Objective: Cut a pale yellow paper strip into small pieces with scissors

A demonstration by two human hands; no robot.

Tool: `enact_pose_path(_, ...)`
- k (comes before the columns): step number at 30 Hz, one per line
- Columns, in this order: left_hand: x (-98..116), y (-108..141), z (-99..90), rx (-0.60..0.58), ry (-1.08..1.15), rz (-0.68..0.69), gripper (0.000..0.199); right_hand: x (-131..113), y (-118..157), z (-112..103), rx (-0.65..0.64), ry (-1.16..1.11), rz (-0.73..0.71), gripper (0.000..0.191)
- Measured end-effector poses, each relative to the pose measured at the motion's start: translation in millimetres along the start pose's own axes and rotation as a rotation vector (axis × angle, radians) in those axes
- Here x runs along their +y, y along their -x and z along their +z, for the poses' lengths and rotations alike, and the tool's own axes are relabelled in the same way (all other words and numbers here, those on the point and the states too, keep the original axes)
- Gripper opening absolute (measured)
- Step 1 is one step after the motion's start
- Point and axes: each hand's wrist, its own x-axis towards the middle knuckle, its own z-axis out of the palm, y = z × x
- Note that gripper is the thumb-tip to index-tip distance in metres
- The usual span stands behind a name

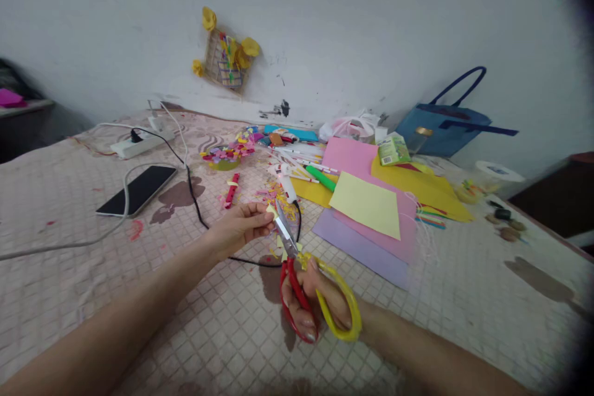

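My left hand (pixel 245 224) pinches a small piece of pale yellow paper (pixel 271 211) near the middle of the view. Beside its fingertips are the metal blades of a pair of scissors (pixel 286 234), parted slightly, with their tips at the paper. My right hand (pixel 320 297) is wrapped round the scissors' handles, one red and one yellow. Small pale yellow scraps (pixel 284 250) lie under the blades. A white glue gun (pixel 286 184) rests on the table just beyond the hands, among thin coloured paper shreds (pixel 278 199).
Coloured sheets (pixel 366 204) lie right of the hands. Behind them are a green pack (pixel 393 150) and a blue bag (pixel 445 127). A black phone (pixel 139 190), a power strip (pixel 142 142) and cables are on the left. A bowl of paper pieces (pixel 225 164) stands farther back.
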Motion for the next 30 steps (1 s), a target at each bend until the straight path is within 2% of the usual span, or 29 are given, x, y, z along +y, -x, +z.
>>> enact_pose_path(7, 0, -1, -0.4, -0.006, -0.016, 0.001, 0.021, 3, 0, 0, 0.036, -0.014, 0.029, 0.069)
enact_pose_path(17, 1, -3, -3.3, -0.054, -0.063, 0.009, 0.019, 12, 0, -6, 0.014, 0.017, -0.028, 0.065)
enact_pose_path(30, 6, -4, -7.2, -0.102, -0.136, 0.023, 0.015, 10, 0, 2, 0.031, 0.062, -0.05, 0.064)
